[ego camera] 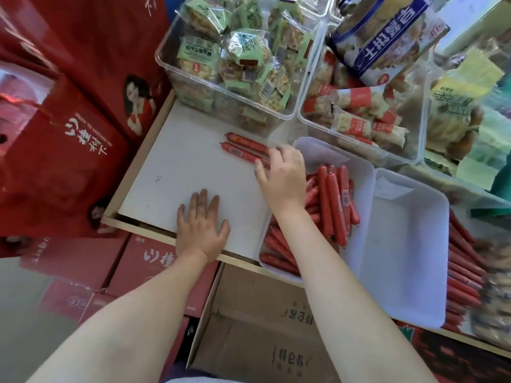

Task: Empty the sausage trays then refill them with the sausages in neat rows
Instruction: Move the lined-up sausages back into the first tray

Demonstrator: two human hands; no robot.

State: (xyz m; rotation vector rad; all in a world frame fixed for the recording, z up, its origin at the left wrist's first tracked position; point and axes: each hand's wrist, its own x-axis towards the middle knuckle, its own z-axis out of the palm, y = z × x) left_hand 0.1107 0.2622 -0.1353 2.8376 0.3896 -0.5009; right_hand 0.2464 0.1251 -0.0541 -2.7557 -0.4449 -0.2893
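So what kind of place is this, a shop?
Probably a small grocery shop or its stockroom: clear bins of wrapped snacks, trays of packaged sausages and stacked red gift cartons suggest goods on display.

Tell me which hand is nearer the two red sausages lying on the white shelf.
Right. The right hand touches the two red sausages at their near ends; the left hand rests flat on the white shelf, apart from them.

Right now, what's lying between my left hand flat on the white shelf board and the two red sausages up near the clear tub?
Only bare white shelf board, seen from the head camera. The left hand rests flat; the right hand touches the two red sausages.
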